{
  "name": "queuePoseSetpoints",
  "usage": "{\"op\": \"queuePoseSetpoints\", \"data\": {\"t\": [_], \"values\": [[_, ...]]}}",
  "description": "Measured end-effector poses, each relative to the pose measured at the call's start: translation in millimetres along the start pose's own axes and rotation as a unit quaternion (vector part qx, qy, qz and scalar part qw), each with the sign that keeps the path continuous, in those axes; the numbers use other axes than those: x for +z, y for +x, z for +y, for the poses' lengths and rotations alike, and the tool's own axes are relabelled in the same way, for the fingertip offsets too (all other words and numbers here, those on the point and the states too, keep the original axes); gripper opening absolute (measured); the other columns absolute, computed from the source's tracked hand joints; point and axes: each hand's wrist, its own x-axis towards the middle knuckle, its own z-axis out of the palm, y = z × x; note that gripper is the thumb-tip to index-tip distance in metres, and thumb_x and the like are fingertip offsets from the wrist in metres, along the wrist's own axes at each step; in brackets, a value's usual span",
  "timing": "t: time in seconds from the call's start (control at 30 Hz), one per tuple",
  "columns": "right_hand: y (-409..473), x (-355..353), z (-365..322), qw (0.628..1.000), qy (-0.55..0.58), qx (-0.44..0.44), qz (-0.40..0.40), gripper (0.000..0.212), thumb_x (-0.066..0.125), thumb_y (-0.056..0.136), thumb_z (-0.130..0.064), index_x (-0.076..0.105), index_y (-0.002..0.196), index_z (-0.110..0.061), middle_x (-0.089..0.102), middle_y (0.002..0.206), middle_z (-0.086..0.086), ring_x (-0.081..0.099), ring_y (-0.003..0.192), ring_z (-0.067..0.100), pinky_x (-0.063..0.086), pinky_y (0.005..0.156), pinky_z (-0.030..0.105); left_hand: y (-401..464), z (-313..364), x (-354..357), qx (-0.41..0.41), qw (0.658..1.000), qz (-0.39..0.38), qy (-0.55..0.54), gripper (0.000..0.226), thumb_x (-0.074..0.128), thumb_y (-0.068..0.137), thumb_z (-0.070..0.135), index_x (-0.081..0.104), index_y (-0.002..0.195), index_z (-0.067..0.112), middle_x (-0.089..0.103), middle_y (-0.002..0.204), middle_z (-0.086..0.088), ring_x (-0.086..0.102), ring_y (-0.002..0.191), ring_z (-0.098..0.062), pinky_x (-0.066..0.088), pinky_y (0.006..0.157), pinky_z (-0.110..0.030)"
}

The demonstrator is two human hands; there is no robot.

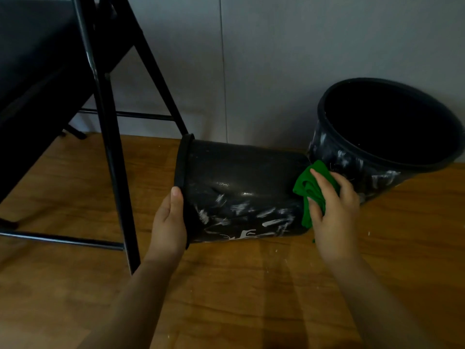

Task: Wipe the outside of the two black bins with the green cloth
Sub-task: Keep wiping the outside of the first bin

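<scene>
Black bin lies on its side on the floor; my left hand grips its rim, my right hand presses the green cloth on its base end. White smears remain, so next I should wipe there, then clean the second bin.

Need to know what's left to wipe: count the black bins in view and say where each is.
2. One bin lies on its side on the floor, left hand at its rim, right hand pressing the green cloth on its base. The other bin stands at right by the wall.
</scene>
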Motion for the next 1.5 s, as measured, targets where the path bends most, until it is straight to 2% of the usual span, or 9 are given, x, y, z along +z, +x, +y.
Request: {"op": "queuePoseSetpoints", "data": {"t": [0.1, 0.27, 0.43, 0.63, 0.8, 1.0, 1.23, 1.4, 1.5], "values": [[-7, 1, -3, 1.0, -0.001, 0.024, 0.016, 0.059, 0.063, 0.088, -0.005, 0.047, 0.141, -0.024, 0.037, 0.145, 0.008, 0.033, 0.133, 0.03, 0.036, 0.108, 0.044, 1, 5, 2, -0.011, 1.0, 0.016, -0.006, 0.037, 0.03, 0.101, 0.052, 0.063, 0.107, 0.034, 0.071, 0.105, 0.006, 0.068, 0.096, -0.007, 0.051, 0.073, -0.022], [-23, 5, -6, 0.998, -0.015, -0.039, -0.035, 0.068, 0.066, 0.083, -0.004, 0.045, 0.142, -0.029, 0.033, 0.147, 0.003, 0.03, 0.135, 0.029, 0.037, 0.107, 0.052, 10, 15, 2, -0.029, 0.999, 0.04, -0.005, 0.039, 0.031, 0.103, 0.052, 0.063, 0.102, 0.03, 0.07, 0.1, 0.004, 0.066, 0.094, -0.011, 0.048, 0.072, -0.027], [-18, 4, -7, 0.999, 0.0, 0.047, 0.015, 0.061, 0.063, 0.086, -0.006, 0.046, 0.142, -0.026, 0.034, 0.147, 0.006, 0.03, 0.135, 0.029, 0.038, 0.108, 0.05, 10, 19, 6, -0.033, 0.999, 0.038, -0.005, 0.041, 0.029, 0.104, 0.049, 0.063, 0.106, 0.027, 0.069, 0.1, 0.006, 0.065, 0.092, -0.007, 0.046, 0.068, -0.023], [-29, 8, -17, 0.997, -0.013, -0.049, -0.064, 0.07, 0.067, 0.08, -0.003, 0.046, 0.142, -0.029, 0.032, 0.149, 0.003, 0.028, 0.137, 0.029, 0.037, 0.108, 0.054, 11, 21, 5, -0.04, 0.999, 0.036, 0.0, 0.039, 0.029, 0.103, 0.05, 0.062, 0.102, 0.029, 0.068, 0.1, 0.006, 0.063, 0.093, -0.009, 0.045, 0.068, -0.024], [-18, 3, -10, 0.998, 0.002, 0.07, 0.002, 0.064, 0.063, 0.086, -0.006, 0.045, 0.143, -0.028, 0.033, 0.148, 0.003, 0.028, 0.136, 0.027, 0.035, 0.11, 0.049, 11, 23, 7, -0.043, 0.998, 0.042, 0.003, 0.04, 0.029, 0.104, 0.049, 0.062, 0.098, 0.029, 0.068, 0.097, 0.006, 0.064, 0.09, -0.01, 0.046, 0.067, -0.025], [-29, 9, -19, 0.997, -0.018, -0.04, -0.06, 0.071, 0.066, 0.08, -0.006, 0.043, 0.143, -0.031, 0.03, 0.149, 0.001, 0.027, 0.137, 0.028, 0.037, 0.108, 0.054, 11, 26, 8, -0.048, 0.998, 0.043, 0.0, 0.037, 0.027, 0.103, 0.05, 0.06, 0.096, 0.033, 0.064, 0.095, 0.009, 0.06, 0.087, -0.009, 0.045, 0.064, -0.029], [-23, 7, -14, 0.996, -0.005, 0.085, 0.007, 0.065, 0.061, 0.086, -0.006, 0.042, 0.144, -0.029, 0.029, 0.15, 0.003, 0.026, 0.138, 0.027, 0.036, 0.109, 0.051, 12, 24, 9, -0.051, 0.997, 0.05, -0.002, 0.038, 0.029, 0.103, 0.051, 0.061, 0.096, 0.031, 0.066, 0.097, 0.005, 0.063, 0.09, -0.012, 0.047, 0.069, -0.03], [-33, 14, -30, 0.998, -0.006, -0.033, -0.062, 0.071, 0.062, 0.079, -0.009, 0.042, 0.142, -0.033, 0.028, 0.15, -0.001, 0.025, 0.139, 0.025, 0.034, 0.111, 0.051, 12, 24, 8, -0.048, 0.998, 0.043, -0.009, 0.037, 0.03, 0.104, 0.05, 0.061, 0.097, 0.031, 0.066, 0.096, 0.007, 0.062, 0.089, -0.009, 0.045, 0.068, -0.028], [-22, 13, -19, 0.999, 0.017, 0.033, -0.034, 0.068, 0.061, 0.084, -0.008, 0.039, 0.143, -0.036, 0.028, 0.15, -0.002, 0.026, 0.139, 0.024, 0.036, 0.11, 0.051, 15, 23, 7, -0.051, 0.998, 0.042, -0.009, 0.038, 0.03, 0.103, 0.05, 0.062, 0.097, 0.031, 0.067, 0.097, 0.007, 0.064, 0.091, -0.01, 0.046, 0.07, -0.027]]}}
